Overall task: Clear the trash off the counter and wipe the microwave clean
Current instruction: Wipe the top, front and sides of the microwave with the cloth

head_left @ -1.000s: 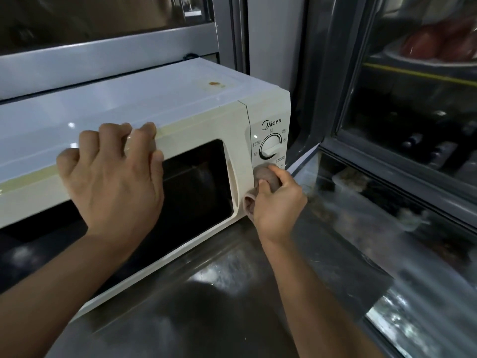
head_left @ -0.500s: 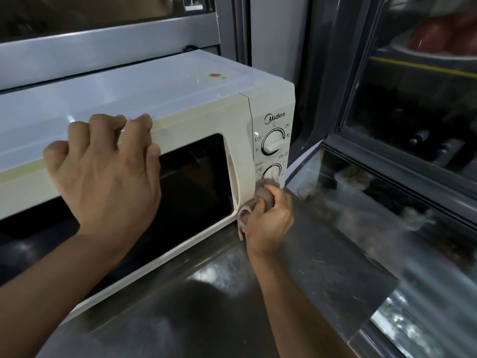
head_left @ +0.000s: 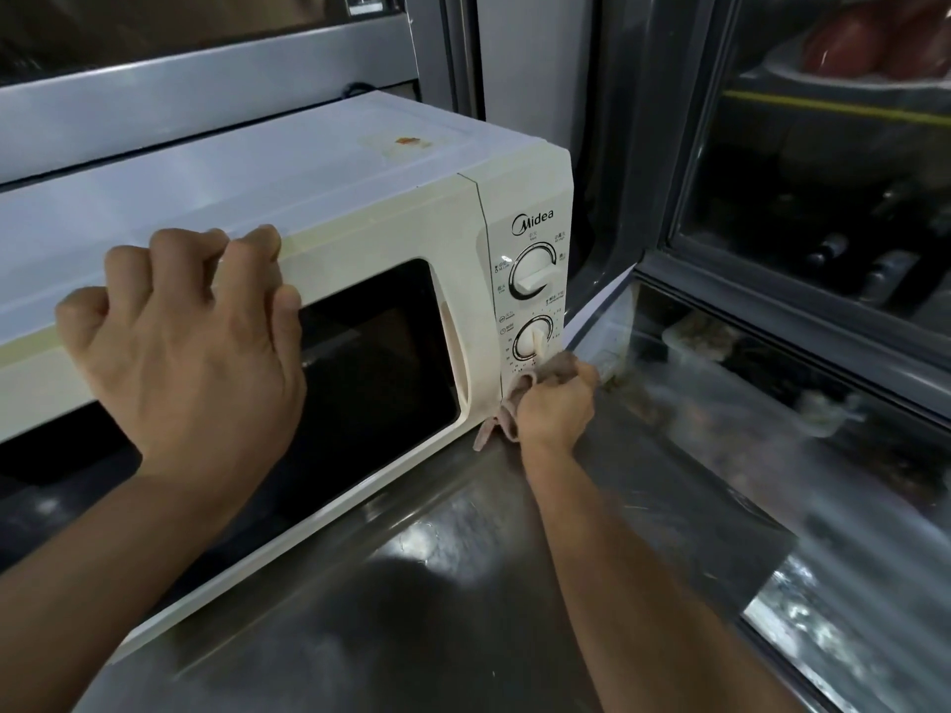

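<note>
Right hand (head_left: 556, 409), gripping the cloth (head_left: 520, 398), has slid below the lower dial (head_left: 535, 339)

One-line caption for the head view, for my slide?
Right hand wipes microwave panel with cloth; left hand braces door top.

One microwave (head_left: 288, 280) stands on one worktop (head_left: 463, 584); it carries two dials, an upper dial (head_left: 532, 275) and a lower dial (head_left: 535, 339). Two hands show, left hand (head_left: 190, 352) and right hand (head_left: 556, 403), with one cloth (head_left: 507, 403)
</note>
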Demonstrator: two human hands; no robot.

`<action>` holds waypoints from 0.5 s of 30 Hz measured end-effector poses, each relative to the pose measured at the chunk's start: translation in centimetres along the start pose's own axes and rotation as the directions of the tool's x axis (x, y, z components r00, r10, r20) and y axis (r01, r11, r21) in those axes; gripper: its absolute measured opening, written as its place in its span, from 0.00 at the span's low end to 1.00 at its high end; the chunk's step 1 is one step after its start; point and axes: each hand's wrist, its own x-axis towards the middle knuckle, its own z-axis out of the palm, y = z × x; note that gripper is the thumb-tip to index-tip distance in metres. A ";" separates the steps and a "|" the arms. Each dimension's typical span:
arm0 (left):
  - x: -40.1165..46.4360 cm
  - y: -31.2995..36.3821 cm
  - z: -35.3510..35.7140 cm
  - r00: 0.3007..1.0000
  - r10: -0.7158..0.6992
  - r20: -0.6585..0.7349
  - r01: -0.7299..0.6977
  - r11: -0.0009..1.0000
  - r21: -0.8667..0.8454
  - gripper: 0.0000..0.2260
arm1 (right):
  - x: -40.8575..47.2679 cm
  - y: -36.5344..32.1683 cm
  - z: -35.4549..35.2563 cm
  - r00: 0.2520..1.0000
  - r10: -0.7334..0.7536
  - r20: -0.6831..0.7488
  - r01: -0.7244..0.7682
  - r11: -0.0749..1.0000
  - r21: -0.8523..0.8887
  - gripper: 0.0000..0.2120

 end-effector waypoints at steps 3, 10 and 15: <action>0.1 0.0 0.0 1.000 0.000 0.003 0.000 1.000 0.005 0.15 | -4.7 1.8 1.1 0.988 0.002 0.152 -0.012 0.998 0.063 0.15; 0.0 0.0 0.0 0.999 -0.005 -0.038 0.007 0.999 0.045 0.15 | -4.6 2.0 1.9 0.999 -0.026 0.034 0.018 0.974 0.228 0.16; 0.0 0.3 0.0 0.995 0.000 -0.098 0.009 0.996 0.090 0.12 | -0.5 1.5 2.6 1.000 0.003 -0.029 0.003 0.977 0.213 0.14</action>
